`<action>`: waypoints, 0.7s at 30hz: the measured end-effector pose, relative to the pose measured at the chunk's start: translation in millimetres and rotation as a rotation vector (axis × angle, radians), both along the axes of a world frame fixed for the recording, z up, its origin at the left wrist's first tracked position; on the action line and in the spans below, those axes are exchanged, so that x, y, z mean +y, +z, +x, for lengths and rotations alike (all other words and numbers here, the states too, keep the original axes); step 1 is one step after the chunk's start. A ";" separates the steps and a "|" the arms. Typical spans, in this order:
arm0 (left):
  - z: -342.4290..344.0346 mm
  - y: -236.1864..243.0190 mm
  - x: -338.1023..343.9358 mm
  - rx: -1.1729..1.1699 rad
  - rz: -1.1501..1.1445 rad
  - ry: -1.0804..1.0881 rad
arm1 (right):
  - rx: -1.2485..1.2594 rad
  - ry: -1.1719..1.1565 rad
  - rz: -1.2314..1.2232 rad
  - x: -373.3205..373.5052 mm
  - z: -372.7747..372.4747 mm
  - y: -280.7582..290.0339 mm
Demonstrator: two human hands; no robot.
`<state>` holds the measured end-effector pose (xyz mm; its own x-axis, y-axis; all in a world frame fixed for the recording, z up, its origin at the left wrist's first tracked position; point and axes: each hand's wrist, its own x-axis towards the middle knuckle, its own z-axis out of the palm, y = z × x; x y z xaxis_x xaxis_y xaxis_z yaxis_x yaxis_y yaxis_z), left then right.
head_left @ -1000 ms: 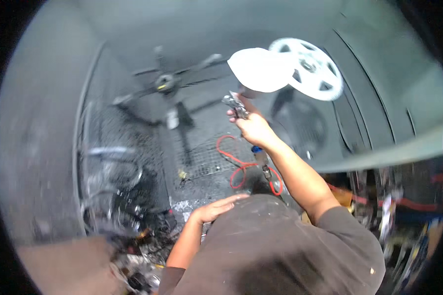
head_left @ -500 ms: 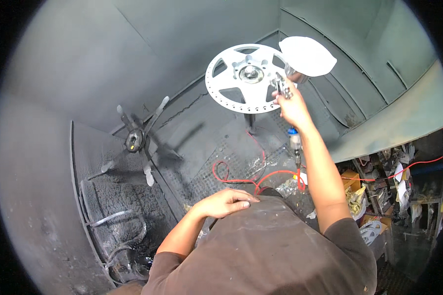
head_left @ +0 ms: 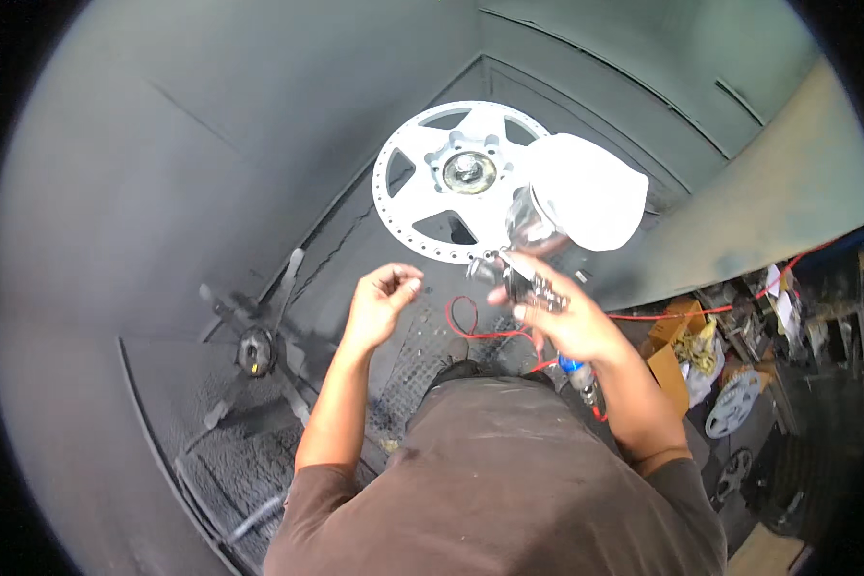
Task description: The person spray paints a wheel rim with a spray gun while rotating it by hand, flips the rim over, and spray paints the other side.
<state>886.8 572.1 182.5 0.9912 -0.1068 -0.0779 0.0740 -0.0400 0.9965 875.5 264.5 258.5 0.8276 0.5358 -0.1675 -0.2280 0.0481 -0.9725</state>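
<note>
My right hand (head_left: pixel 571 317) is wrapped round the metal spray gun (head_left: pixel 538 288), held in front of my chest. The gun's clear cup (head_left: pixel 533 219) is tilted toward the wheel and topped by a white cover (head_left: pixel 590 192). Level with the gun, to its left, my left hand (head_left: pixel 382 305) is raised; its fingers are loosely bent, the thumb is apart from them, and nothing shows in them. Beyond both hands a pale grey wheel face (head_left: pixel 432 228) with spoke openings and rim holes lies flat on a stand. The cup and cover overlap its right side.
A dark stand with several arms (head_left: pixel 256 353) is at the left, near the grey booth wall (head_left: pixel 163 192). A red air hose (head_left: pixel 494 334) loops over the floor. At right are a cardboard box (head_left: pixel 670 374), plastic bags and another wheel face (head_left: pixel 734 403).
My right hand has drawn the spray gun back from the wheel toward my body. My left hand has risen from beside my shirt to near the gun. The view has shifted.
</note>
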 end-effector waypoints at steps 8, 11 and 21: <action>98.8 13.9 6.6 0.035 -0.105 -0.008 | -0.039 -0.291 -0.044 59.8 -3.7 49.5; 88.2 8.6 -7.7 0.002 0.039 -0.146 | -0.152 -0.497 -0.140 49.2 10.0 57.5; 6.9 -79.9 -53.0 0.400 -0.194 -0.308 | -0.030 -0.703 -0.274 -17.7 -71.6 78.3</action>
